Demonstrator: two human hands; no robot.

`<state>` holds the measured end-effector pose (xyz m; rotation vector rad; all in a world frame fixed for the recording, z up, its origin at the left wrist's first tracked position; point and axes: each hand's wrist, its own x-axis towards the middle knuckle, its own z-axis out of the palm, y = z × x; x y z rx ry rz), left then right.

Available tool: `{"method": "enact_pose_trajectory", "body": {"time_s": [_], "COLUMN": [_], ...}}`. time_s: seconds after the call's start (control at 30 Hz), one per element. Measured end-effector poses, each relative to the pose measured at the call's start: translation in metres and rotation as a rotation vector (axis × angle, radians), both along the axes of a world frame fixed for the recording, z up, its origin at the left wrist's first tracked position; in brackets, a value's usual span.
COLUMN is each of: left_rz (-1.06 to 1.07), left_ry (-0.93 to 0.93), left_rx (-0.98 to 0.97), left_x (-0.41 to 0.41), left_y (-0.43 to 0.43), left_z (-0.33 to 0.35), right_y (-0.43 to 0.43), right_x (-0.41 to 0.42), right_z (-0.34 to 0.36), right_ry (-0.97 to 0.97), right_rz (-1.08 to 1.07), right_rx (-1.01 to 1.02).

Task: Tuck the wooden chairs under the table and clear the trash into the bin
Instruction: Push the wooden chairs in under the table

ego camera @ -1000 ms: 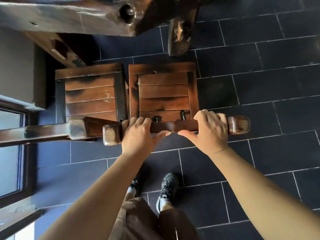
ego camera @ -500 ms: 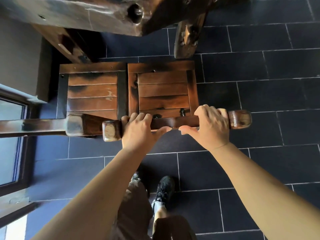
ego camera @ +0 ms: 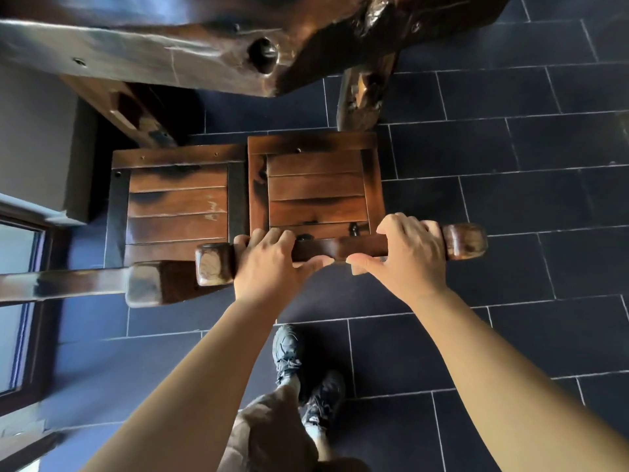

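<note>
Two dark wooden chairs stand side by side below me on black floor tiles. The right chair point(ego camera: 315, 185) has a slatted seat and a thick top rail. My left hand point(ego camera: 269, 264) grips that rail near its left end, my right hand point(ego camera: 413, 253) grips it near its right end. The left chair point(ego camera: 177, 202) sits beside it, seat edges almost touching. The heavy wooden table point(ego camera: 204, 42) spans the top of the view; the front edge of the right chair's seat lies just below the table leg point(ego camera: 364, 97). No trash or bin is in view.
A grey wall point(ego camera: 30, 137) and a window frame point(ego camera: 30, 301) close off the left side. Dark tiled floor point(ego camera: 510, 199) stretches to the right. My two feet in dark shoes point(ego camera: 306, 379) stand directly behind the chair.
The right chair has slid forward toward the table with both hands on its rail. I have stepped forward, and more of the table edge fills the top of the view.
</note>
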<state>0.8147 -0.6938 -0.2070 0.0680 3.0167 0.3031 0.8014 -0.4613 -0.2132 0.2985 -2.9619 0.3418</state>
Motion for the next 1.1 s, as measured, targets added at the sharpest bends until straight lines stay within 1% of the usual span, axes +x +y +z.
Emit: {"method": "enact_pose_trajectory", "body": {"time_s": [0.13, 0.37, 0.53, 0.7, 0.9, 1.1], "left_rz": [-0.005, -0.001, 0.003, 0.021, 0.012, 0.009], "left_ry": [0.014, 0.029, 0.024, 0.024, 0.045, 0.011], "left_rx": [-0.019, -0.003, -0.052, -0.030, -0.016, -0.044], "left_x": [-0.015, -0.042, -0.066, -0.081, -0.100, -0.133], "left_y": [0.000, -0.002, -0.005, -0.003, -0.005, -0.013], "left_z": [0.000, 0.001, 0.000, 0.000, 0.003, 0.004], "right_y": [0.000, -0.002, -0.005, -0.005, -0.007, -0.016], "right_x": [-0.015, -0.045, -0.071, -0.086, -0.105, -0.135], "right_z": [0.004, 0.004, 0.004, 0.004, 0.008, 0.008], "right_ry": [-0.011, -0.065, -0.061, -0.031, -0.052, -0.081], "right_rz": [0.003, -0.011, -0.015, -0.008, -0.013, -0.040], "right_rx": [-0.025, -0.001, -0.013, -0.004, -0.042, -0.057]}}
